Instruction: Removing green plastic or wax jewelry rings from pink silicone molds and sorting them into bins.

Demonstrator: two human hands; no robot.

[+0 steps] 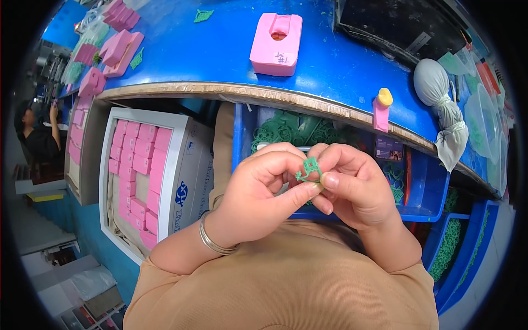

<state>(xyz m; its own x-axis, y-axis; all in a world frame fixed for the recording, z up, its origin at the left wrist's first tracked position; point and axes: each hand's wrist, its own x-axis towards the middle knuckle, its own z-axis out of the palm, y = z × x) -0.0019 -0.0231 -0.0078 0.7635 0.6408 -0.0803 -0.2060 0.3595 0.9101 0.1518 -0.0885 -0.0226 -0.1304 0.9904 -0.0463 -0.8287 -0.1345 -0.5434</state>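
Note:
Between my two hands is a small green openwork piece (310, 165), with a squarish frame at its top and thin curled strands below. My left hand (267, 184) pinches it from the left, the thumb pressed near its lower end. From the other side my right hand (357, 184) grips it between thumb and fingers, and the two thumb tips nearly meet. Below and behind them sits a blue tray (237, 157) with many green pieces (283, 129) in it. What the curled fingers cover is hidden.
On the blue tabletop (203, 49) stand a pink block mould (275, 52) and a pink-and-yellow tool (382, 107). A tied white cloth bundle (440, 99) hangs over the edge at right. A white box of pink blocks (135, 159) is at left. A person (41, 132) sits far left.

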